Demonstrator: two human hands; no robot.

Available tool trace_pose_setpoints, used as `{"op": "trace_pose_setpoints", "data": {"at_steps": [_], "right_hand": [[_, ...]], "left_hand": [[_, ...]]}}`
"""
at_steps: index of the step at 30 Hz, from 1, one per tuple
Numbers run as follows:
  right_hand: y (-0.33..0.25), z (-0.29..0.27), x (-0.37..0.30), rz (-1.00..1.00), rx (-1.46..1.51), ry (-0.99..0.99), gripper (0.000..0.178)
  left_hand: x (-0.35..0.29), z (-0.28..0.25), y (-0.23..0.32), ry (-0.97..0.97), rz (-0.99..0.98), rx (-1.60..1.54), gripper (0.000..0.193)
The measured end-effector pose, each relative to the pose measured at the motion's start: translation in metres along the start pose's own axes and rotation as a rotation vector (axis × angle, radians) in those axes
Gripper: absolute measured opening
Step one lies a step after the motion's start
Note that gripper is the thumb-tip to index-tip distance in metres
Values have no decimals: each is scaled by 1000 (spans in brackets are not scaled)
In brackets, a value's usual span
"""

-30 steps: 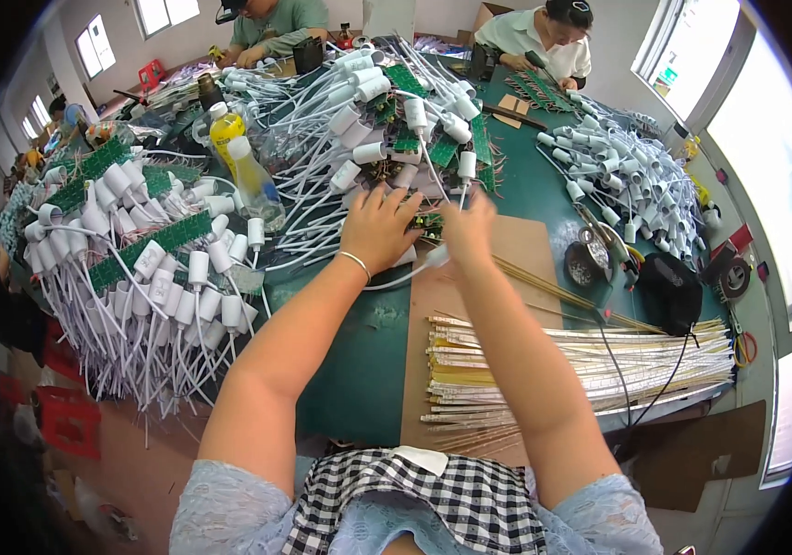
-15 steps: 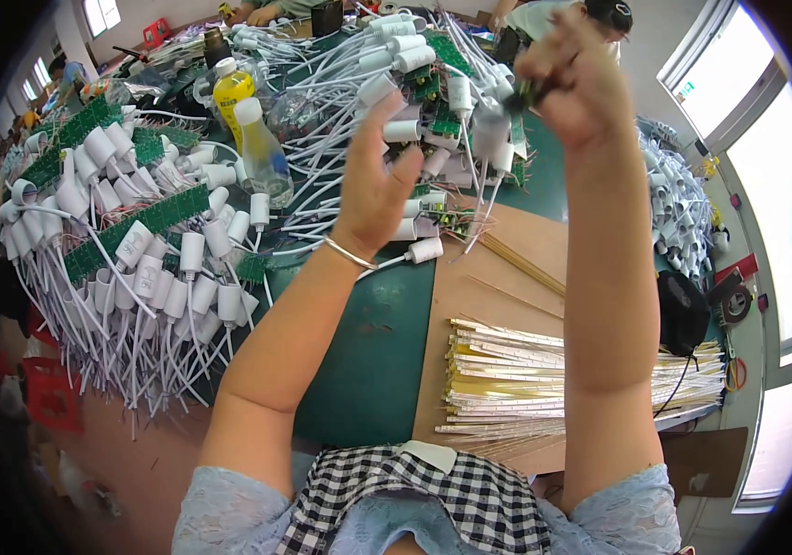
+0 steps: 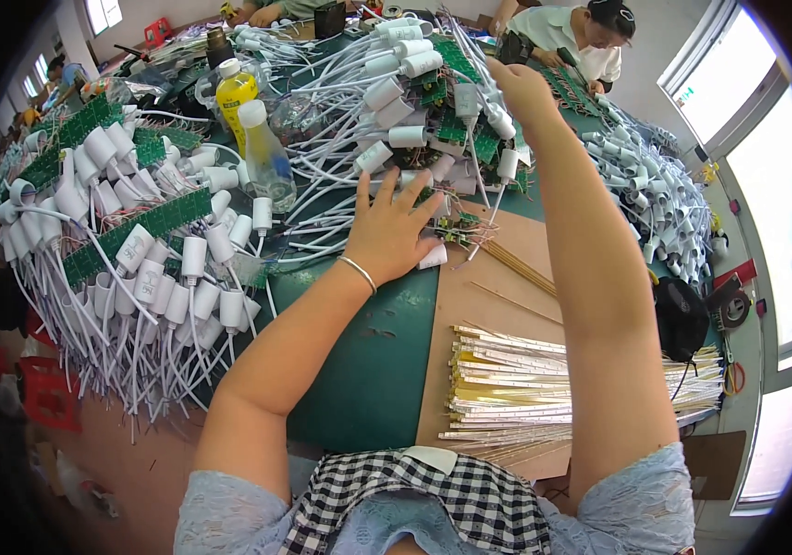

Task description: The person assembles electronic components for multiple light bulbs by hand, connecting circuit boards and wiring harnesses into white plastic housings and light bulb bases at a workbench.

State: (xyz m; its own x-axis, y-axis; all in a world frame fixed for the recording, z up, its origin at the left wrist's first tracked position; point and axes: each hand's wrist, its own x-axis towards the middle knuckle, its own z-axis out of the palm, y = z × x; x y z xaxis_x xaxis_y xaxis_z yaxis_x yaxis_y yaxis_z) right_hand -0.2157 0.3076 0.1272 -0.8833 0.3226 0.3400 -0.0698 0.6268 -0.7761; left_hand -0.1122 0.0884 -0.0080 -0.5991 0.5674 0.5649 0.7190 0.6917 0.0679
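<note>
My left hand (image 3: pixel 392 228) lies palm down with its fingers spread, at the near edge of a heap of white cylindrical lamp sockets (image 3: pixel 407 136) with white cables and green circuit boards. Its fingertips touch or cover several sockets, and one socket (image 3: pixel 434 256) shows beside the thumb. At the heap's far right side, my right hand (image 3: pixel 523 94) is raised with the wrist bent. One finger points left, but the others are mostly hidden, so any hold cannot be made out. Just below it are a white socket (image 3: pixel 500 122) and a green board (image 3: pixel 486 143).
A second heap of sockets (image 3: pixel 194 254) hangs over the table's left edge. Two bottles (image 3: pixel 266 166) (image 3: pixel 234 97) stand between the heaps. Thin light strips (image 3: pixel 507 384) lie on brown cardboard (image 3: pixel 497 296). More white sockets (image 3: pixel 645 190) are piled at right, near a co-worker (image 3: pixel 567 42).
My left hand has come down onto the near sockets and spread its fingers. My right hand has moved left and slightly down; the blurred socket and board near it no longer show there.
</note>
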Motion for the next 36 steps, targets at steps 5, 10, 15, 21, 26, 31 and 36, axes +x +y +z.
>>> {"op": "trace_pose_setpoints", "data": {"at_steps": [5, 10, 15, 21, 26, 31, 36], "right_hand": [[-27, 26, 28, 38, -466, -252, 57], [-52, 11, 59, -90, -116, -301, 36], [-140, 5, 19, 0, 319, -297, 16], [-180, -73, -80, -283, 327, -314, 9], [-178, -131, -137, -569, 270, -470, 17], [-160, -172, -201, -397, 234, -512, 28], [-104, -178, -260, 4, 580, -379, 21]], "left_hand": [[-4, 4, -3, -9, -23, -39, 58], [1, 7, -2, -17, -25, -47, 59], [6, 4, -26, 277, -73, -443, 47], [9, -76, -41, 831, -406, -967, 32], [-3, -138, -33, 647, -304, -1155, 40], [-38, -150, 19, -128, -354, -1649, 45], [-74, -125, 64, -95, -597, -2056, 39]]}}
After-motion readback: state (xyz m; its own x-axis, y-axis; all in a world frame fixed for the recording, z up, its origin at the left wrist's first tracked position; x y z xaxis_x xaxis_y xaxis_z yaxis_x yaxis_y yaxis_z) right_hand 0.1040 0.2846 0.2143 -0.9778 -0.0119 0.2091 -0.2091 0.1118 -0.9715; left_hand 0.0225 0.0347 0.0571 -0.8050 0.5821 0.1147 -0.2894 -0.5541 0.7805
